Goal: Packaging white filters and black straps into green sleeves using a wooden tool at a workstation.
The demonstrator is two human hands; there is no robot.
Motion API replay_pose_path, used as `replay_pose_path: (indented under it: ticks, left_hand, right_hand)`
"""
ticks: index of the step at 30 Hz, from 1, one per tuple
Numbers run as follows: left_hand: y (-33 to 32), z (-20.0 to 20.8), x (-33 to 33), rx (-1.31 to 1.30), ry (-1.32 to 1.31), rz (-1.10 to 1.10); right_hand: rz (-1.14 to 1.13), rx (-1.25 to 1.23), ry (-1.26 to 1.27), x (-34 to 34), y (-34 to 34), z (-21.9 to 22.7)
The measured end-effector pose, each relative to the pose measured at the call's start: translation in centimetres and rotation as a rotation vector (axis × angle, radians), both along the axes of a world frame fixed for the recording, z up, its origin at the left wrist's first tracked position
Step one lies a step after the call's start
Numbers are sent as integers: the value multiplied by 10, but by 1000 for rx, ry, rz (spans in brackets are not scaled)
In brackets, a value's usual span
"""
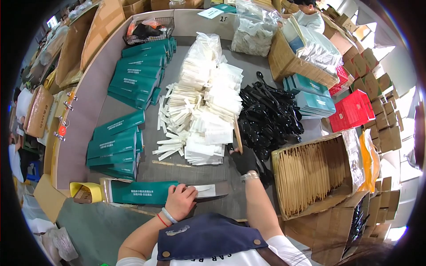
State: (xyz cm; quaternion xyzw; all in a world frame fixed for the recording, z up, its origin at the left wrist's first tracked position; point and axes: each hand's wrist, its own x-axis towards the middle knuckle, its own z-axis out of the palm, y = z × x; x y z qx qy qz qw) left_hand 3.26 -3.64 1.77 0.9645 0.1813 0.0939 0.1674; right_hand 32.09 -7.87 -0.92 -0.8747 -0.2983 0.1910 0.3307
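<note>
The left hand (181, 203), fingers half curled, lies on the green sleeve (142, 192) at eight o'clock, seemingly to steady it, while the gloved right hand (245, 162), nearly closed, grips a brown stick (237, 131) beside spoons (268, 113) heaped within reach, and the box (333, 195) at four o'clock holds similar sticks (310, 173).

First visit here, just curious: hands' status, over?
Left hand on nearest teal sleeve. Right hand, black-gloved, gripping tan stick. White packets, black spoons crowd close.

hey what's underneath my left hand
Your left hand presses on part of a green packet; a white packet pokes out on the right. What's directly beneath is hidden, so I can't tell whether the packets overlap.
</note>
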Motion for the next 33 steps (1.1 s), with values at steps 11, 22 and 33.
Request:
replay_pose_path:
  ticks: [11, 22, 33]
  left_hand:
    - [-10, 3, -21, 30, 63, 17]
    - [-2, 8, -38, 24, 110, 11]
    - [37, -3, -49, -93, -26, 115]
  right_hand:
    - [-190, 265, 748, -5, -118, 80]
    - [433, 49, 1, -67, -80, 20]
    - [981, 38, -394, -78, -59, 20]
